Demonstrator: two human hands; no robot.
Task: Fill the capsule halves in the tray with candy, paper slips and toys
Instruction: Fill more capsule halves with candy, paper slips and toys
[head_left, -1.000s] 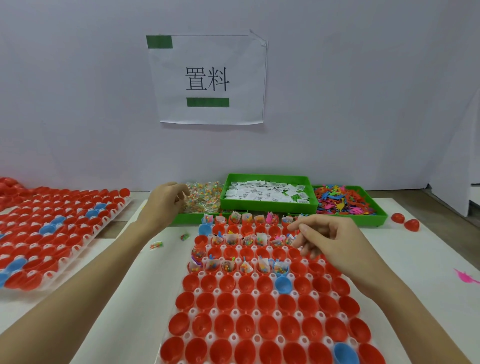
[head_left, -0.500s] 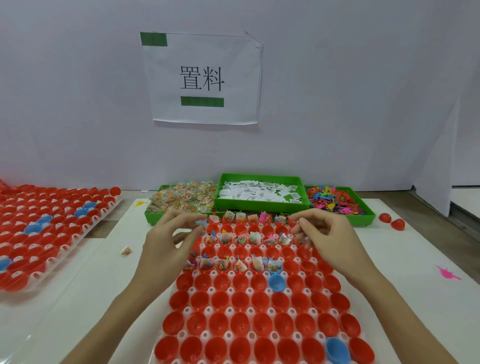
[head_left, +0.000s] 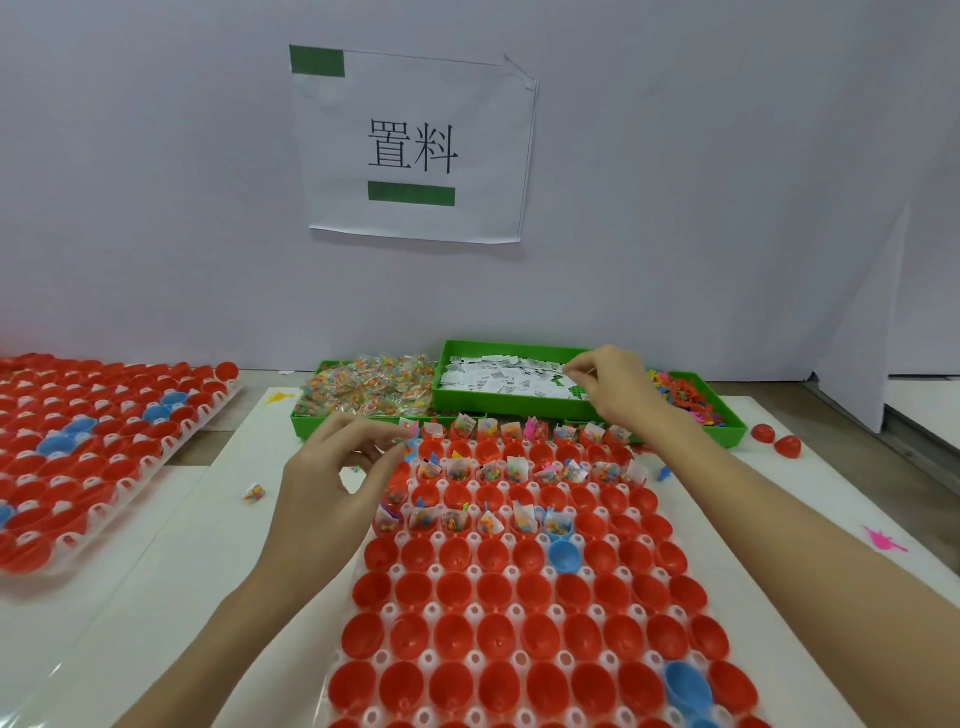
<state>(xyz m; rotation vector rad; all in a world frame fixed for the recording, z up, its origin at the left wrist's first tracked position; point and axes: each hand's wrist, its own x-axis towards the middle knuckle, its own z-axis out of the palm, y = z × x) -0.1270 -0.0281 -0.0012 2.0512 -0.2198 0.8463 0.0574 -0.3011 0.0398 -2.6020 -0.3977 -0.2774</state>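
The right hand (head_left: 608, 384) pinches paper slips (head_left: 498, 376) in the far green bin (head_left: 519, 408), while the left hand (head_left: 332, 478) hovers by the tray (head_left: 415, 587), fingers curled, hold unclear.

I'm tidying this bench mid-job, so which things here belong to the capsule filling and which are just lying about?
In use:
- tray of capsule halves
- candy bin
- paper slip bin, right hand over it
- toy bin
- left hand at the tray's edge

Lying about:
- second capsule tray
- stray candy packet
- two loose red halves
- pink toy
- wall sign
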